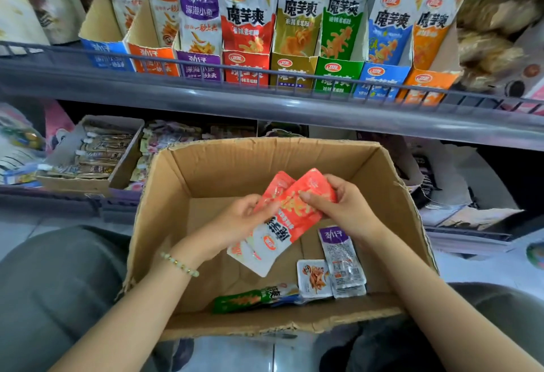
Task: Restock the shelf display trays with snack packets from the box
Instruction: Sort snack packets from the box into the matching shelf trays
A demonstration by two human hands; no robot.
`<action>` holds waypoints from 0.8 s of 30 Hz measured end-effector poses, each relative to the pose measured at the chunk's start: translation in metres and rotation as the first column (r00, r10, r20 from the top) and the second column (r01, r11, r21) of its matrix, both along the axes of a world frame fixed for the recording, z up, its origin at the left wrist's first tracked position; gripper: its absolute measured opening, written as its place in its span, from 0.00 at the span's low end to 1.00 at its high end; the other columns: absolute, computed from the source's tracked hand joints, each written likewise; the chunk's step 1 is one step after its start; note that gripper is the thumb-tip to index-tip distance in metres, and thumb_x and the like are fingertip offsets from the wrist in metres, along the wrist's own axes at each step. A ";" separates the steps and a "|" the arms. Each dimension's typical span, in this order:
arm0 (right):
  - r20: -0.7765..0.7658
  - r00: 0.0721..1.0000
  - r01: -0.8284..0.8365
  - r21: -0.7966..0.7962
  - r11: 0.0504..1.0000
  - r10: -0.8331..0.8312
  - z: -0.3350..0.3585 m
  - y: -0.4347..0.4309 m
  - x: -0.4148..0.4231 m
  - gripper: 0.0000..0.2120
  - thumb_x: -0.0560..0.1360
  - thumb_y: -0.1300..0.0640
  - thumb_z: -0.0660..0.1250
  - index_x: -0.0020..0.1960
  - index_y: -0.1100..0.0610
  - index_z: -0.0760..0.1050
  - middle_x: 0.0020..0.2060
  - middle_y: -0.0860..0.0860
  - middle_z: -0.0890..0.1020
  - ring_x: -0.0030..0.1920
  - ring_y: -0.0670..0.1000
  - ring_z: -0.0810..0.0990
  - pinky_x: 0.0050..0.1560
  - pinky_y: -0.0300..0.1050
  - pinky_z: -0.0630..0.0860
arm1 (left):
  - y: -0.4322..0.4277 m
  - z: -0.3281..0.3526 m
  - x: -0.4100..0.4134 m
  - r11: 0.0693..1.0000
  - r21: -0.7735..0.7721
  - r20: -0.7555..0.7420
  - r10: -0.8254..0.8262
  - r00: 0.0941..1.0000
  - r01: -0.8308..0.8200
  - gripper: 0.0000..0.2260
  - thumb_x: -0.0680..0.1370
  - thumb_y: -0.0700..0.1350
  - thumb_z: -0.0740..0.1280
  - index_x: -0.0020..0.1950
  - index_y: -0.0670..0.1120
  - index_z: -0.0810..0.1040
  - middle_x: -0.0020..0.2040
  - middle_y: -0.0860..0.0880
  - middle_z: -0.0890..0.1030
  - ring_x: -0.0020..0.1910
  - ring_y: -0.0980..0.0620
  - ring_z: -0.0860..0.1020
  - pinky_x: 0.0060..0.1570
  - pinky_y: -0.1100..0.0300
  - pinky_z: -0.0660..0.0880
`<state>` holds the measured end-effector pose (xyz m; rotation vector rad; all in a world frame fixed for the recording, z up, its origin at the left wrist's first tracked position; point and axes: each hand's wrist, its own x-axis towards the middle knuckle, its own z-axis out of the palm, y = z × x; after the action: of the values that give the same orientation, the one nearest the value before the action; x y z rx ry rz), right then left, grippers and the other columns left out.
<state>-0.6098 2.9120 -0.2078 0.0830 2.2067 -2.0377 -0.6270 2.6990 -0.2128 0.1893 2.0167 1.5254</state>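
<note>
Far L, lower shelf: card tray [88, 183], flat packets stacked inside.

Upper shelf [265, 109], behind wire rail: row of 8 display trays, packets upright in each. L to R: blue tray [109, 56], orange tray [153, 59], purple tray [200, 66], red tray [245, 68], yellow tray [291, 72], green tray [335, 77], 2nd blue tray [379, 83], 2nd orange tray [426, 86].

Centre, below: box [206, 171], top open, on floor in front of lower shelf, between person's knees.

L hand [241, 218], bracelet [179, 264] on wrist, over box interior. Fingers curled, pinching L edge of red packets [294, 218].

Red packets: 2, overlapped and fanned, red ends up, white ends down. Held in air inside box opening, above its floor.

R hand [344, 206]: thumb laid across front of top packet, fingers curled behind it, pinching upper R part.

Box floor, by near wall: green packet [244, 301] flat, lengthwise along wall. Just R of it: small packet [313, 277], face up. Touching that on the R: purple packet [338, 251], atop a short stack; count of stack can't tell.
</note>
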 end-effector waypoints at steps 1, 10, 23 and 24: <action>-0.047 0.998 0.034 0.048 0.998 -0.032 -0.003 -0.007 0.000 0.08 0.72 0.62 0.72 0.49 0.57 0.76 0.43 0.55 0.84 0.41 0.47 0.83 0.39 0.41 0.81 | 0.002 0.000 0.001 0.999 -0.021 -0.043 -0.044 0.998 0.044 0.10 0.76 0.49 0.70 0.54 0.48 0.75 0.47 0.50 0.84 0.42 0.56 0.83 0.38 0.63 0.78; 0.001 0.944 -0.273 0.561 0.782 0.330 0.001 0.006 -0.005 0.16 0.68 0.53 0.78 0.53 0.52 0.78 0.49 0.47 0.82 0.49 0.47 0.83 0.46 0.48 0.82 | -0.003 -0.020 -0.007 0.972 -0.183 -0.252 -0.193 0.948 0.150 0.19 0.67 0.40 0.78 0.50 0.54 0.74 0.49 0.52 0.80 0.47 0.56 0.79 0.46 0.53 0.79; 0.004 0.999 -0.033 -0.055 0.998 0.033 -0.005 -0.005 0.001 0.20 0.68 0.57 0.72 0.57 0.65 0.76 0.50 0.58 0.85 0.49 0.55 0.84 0.51 0.48 0.81 | 0.015 -0.005 -0.010 0.918 0.323 -0.046 0.259 0.965 -0.231 0.14 0.74 0.43 0.70 0.58 0.44 0.75 0.49 0.46 0.84 0.45 0.54 0.83 0.41 0.61 0.80; -0.009 1.000 -0.021 -0.047 0.999 0.021 -0.006 -0.008 0.001 0.20 0.68 0.57 0.72 0.57 0.65 0.76 0.50 0.58 0.84 0.49 0.54 0.84 0.50 0.48 0.82 | 0.018 -0.008 -0.009 0.921 0.335 -0.093 0.243 0.966 -0.199 0.10 0.75 0.41 0.69 0.55 0.46 0.77 0.47 0.48 0.84 0.44 0.54 0.83 0.41 0.60 0.80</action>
<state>-0.6089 2.9045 -0.2134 0.0466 2.1539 -2.0813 -0.6356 2.7168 -0.2208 0.2019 1.9262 2.0364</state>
